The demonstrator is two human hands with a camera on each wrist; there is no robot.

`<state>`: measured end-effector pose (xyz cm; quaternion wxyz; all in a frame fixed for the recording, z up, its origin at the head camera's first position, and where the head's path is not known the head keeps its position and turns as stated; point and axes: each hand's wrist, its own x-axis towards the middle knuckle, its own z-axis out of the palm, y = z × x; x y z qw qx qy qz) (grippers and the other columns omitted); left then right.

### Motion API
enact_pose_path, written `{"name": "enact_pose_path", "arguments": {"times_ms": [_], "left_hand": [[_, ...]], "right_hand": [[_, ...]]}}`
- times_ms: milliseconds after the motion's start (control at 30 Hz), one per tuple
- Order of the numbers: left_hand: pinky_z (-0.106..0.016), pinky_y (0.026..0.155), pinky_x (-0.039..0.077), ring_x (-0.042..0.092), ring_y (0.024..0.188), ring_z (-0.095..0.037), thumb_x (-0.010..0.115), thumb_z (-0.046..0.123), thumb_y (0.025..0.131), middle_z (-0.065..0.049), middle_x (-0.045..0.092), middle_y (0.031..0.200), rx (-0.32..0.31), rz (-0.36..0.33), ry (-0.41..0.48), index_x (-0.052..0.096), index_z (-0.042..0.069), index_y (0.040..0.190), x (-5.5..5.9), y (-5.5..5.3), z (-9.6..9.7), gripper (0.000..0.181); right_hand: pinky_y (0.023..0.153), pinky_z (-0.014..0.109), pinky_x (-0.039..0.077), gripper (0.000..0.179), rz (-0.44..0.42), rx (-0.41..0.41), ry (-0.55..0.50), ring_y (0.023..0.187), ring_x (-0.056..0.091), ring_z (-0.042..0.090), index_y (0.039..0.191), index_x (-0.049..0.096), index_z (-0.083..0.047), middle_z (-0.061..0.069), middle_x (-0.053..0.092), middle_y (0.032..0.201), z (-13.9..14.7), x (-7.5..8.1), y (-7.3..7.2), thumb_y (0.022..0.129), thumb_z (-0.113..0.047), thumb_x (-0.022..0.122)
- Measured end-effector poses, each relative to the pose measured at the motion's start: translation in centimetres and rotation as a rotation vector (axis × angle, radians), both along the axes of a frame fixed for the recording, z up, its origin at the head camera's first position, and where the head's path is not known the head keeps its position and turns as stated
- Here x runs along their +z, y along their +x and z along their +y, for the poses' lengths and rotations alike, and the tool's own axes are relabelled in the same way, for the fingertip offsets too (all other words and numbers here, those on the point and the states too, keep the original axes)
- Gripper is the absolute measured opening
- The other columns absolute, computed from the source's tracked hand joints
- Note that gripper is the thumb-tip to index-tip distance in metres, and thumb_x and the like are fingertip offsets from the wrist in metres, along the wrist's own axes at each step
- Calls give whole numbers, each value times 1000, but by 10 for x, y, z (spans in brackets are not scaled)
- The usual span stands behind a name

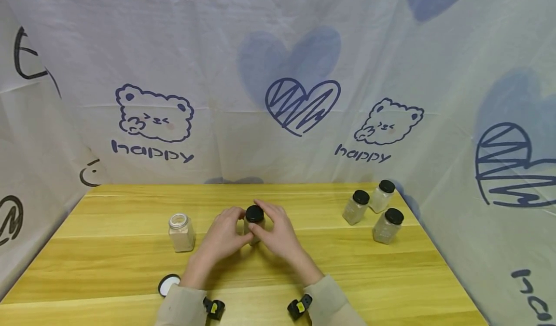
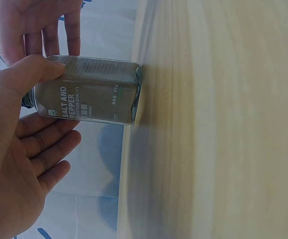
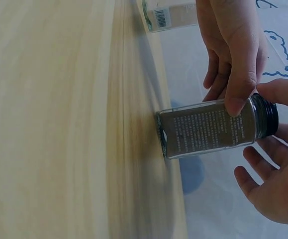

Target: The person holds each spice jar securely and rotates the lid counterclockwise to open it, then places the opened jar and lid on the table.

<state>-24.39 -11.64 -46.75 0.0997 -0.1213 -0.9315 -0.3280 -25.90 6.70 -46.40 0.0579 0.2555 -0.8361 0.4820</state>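
Between both hands, near the middle of the table, a glass seasoning jar [image 2: 96, 97] stands upright, its label reading "SALT AND PEPPER". Its black lid [image 1: 255, 213] is on. My left hand [image 1: 225, 233] pinches the jar's body, thumb on one side and fingers on the other. At the lid, my right hand [image 1: 278, 230] holds on with thumb and fingertips, its other fingers loosely spread in the right wrist view. Left of the hands an uncapped jar [image 1: 182, 239] of pale powder stands upright. A loose lid [image 1: 168, 285] lies near my left sleeve, white inside facing up.
Three capped jars, the front one [image 1: 387, 227], another [image 1: 356, 208] and the back one [image 1: 382, 196], stand together at the table's right. A printed white cloth [image 1: 226, 138] hangs behind the wooden table [image 1: 373, 287]. Each wrist wears a black strap device.
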Motion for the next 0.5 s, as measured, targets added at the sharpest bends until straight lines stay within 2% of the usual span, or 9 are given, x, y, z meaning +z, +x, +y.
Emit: {"name": "enact_pose_path", "arguments": {"times_ms": [133,267,500], "left_hand": [[-52,102,51,63,114,-33,86,28,82,-11,70,116,-2,3,-3,68,3,118,0,0,0,47],[-52,102,51,63,114,-33,85,30,83,-12,70,116,-1,2,-6,68,3,118,0,0,0,46],[-52,101,50,63,114,-33,85,29,85,-11,70,116,-1,-2,-2,68,4,117,0,0,0,44]], "right_hand": [[107,58,45,56,10,-25,-39,132,52,38,148,55,-10,13,55,147,0,-1,0,96,-22,75],[100,50,49,51,19,-64,-81,120,56,32,140,59,-9,10,58,138,-1,-1,0,94,-21,78],[95,47,50,44,39,-76,-83,112,57,30,131,63,-4,10,61,129,-1,-1,0,92,-19,79]]}}
